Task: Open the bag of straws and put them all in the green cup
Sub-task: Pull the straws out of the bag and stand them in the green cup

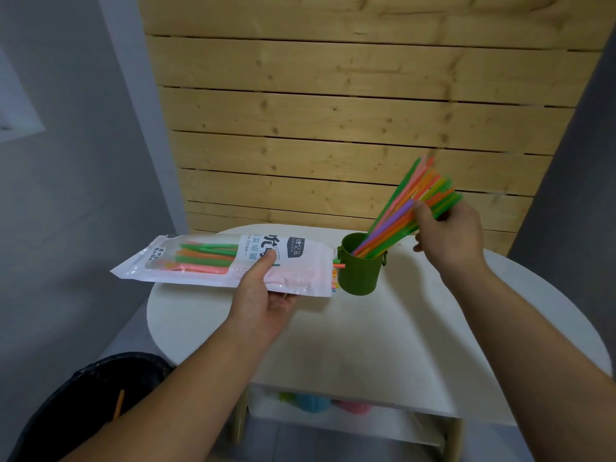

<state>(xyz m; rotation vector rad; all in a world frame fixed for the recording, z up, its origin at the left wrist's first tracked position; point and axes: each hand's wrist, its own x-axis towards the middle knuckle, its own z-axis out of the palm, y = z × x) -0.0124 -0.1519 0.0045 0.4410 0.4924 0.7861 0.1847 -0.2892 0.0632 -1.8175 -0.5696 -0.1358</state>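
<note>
My left hand [263, 295] holds the white and pink straw bag [213, 261] flat above the left side of the table, thumb on top. Green, orange and pink straws show through its clear window, and a few straw ends poke out of its open right end beside the green cup [358, 271]. The cup stands upright on the white table [350, 345]. My right hand [450, 235] grips a colourful bundle of straws [416, 201] that leans to the right, its lower ends inside the cup.
A wooden slat wall [333, 128] rises just behind the table. A black bin [83, 405] with an orange straw in it sits at the lower left. Blue and pink objects [316, 403] lie on the shelf under the tabletop.
</note>
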